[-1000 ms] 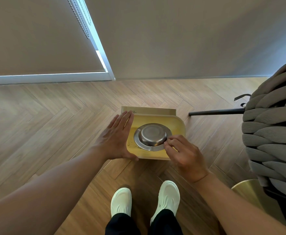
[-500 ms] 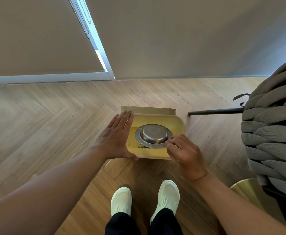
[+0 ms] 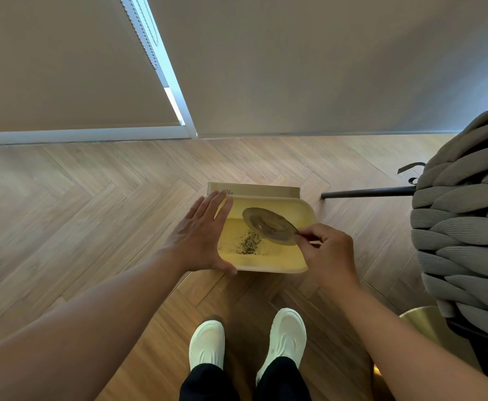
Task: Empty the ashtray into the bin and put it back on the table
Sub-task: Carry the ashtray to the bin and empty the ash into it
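A yellow bin (image 3: pixel 300 208) with rounded corners stands on the wooden floor in front of my feet. My right hand (image 3: pixel 326 250) pinches the rim of the round metal ashtray (image 3: pixel 269 224) and holds it steeply tilted over the bin's opening. A patch of dark ash (image 3: pixel 248 244) lies on the bin's yellow inner surface below the ashtray. My left hand (image 3: pixel 199 235) lies flat against the bin's left side, fingers straight, thumb at the near corner.
A chunky grey knitted seat (image 3: pixel 465 233) fills the right side, with a black leg (image 3: pixel 367 193) reaching toward the bin. A brass round edge (image 3: pixel 419 319) shows at lower right. Behind the bin is a cardboard piece (image 3: pixel 254 189), then the wall and window blinds.
The ashtray lay upside down and flat over the bin; my right hand has tipped it up on edge, and ash now shows spread on the bin's surface. My left hand stayed put.
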Demonstrator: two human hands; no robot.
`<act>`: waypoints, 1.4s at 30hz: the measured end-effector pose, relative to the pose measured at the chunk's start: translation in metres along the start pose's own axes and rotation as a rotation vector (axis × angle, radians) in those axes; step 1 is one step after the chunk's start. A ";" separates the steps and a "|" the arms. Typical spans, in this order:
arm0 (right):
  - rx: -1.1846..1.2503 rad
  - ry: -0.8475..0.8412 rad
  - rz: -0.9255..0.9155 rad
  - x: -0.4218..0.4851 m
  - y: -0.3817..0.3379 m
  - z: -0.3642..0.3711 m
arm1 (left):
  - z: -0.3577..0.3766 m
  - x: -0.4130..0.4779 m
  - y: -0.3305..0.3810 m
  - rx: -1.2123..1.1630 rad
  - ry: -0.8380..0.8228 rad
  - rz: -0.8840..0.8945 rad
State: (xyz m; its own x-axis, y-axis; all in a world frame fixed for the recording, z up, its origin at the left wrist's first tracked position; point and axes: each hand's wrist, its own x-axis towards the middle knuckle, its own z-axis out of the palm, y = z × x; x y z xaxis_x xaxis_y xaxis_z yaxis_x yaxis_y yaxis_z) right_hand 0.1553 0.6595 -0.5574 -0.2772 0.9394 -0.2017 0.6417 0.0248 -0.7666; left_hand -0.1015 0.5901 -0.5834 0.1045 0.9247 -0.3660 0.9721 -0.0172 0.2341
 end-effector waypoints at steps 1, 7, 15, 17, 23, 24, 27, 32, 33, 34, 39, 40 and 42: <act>0.020 -0.018 0.075 0.001 0.001 0.000 | 0.000 0.000 0.000 -0.001 0.002 0.000; 0.206 -0.094 0.288 0.008 -0.003 -0.001 | 0.000 0.000 0.002 -0.029 0.025 -0.018; 0.278 -0.150 0.478 0.014 -0.003 0.000 | -0.004 0.004 0.007 -0.065 0.077 -0.018; 0.324 -0.154 0.496 0.013 -0.004 0.000 | -0.004 0.004 0.010 -0.079 0.084 -0.018; 0.434 -0.185 0.546 0.013 -0.004 0.002 | -0.002 0.003 0.018 -0.119 0.118 0.003; 0.455 -0.192 0.557 0.013 -0.003 0.002 | -0.001 0.003 0.018 -0.122 0.114 0.004; 0.481 -0.218 0.578 0.014 -0.001 0.003 | 0.000 0.003 0.019 -0.132 0.112 0.006; 0.503 -0.245 0.602 0.013 0.000 0.003 | 0.000 0.002 0.020 -0.143 0.127 0.005; 0.506 -0.250 0.603 0.013 -0.001 0.002 | 0.000 0.002 0.020 -0.143 0.129 0.003; 0.508 -0.253 0.603 0.012 -0.001 0.002 | 0.000 0.002 0.020 -0.142 0.131 0.004; 0.549 -0.266 0.607 0.009 -0.002 0.002 | -0.003 -0.001 0.021 -0.152 0.135 0.011; 0.554 -0.263 0.609 0.009 -0.002 0.003 | -0.003 -0.002 0.021 -0.152 0.138 0.016; 0.564 -0.256 0.606 0.008 -0.003 0.003 | -0.004 -0.003 0.022 -0.142 0.147 0.030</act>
State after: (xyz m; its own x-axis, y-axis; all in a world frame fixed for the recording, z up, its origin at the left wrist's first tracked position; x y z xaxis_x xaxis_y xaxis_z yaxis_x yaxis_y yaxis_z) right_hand 0.1495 0.6663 -0.5586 -0.1980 0.6284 -0.7522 0.2988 -0.6922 -0.6569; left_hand -0.0816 0.5889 -0.5737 0.0909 0.9702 -0.2245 0.9286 -0.0011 0.3712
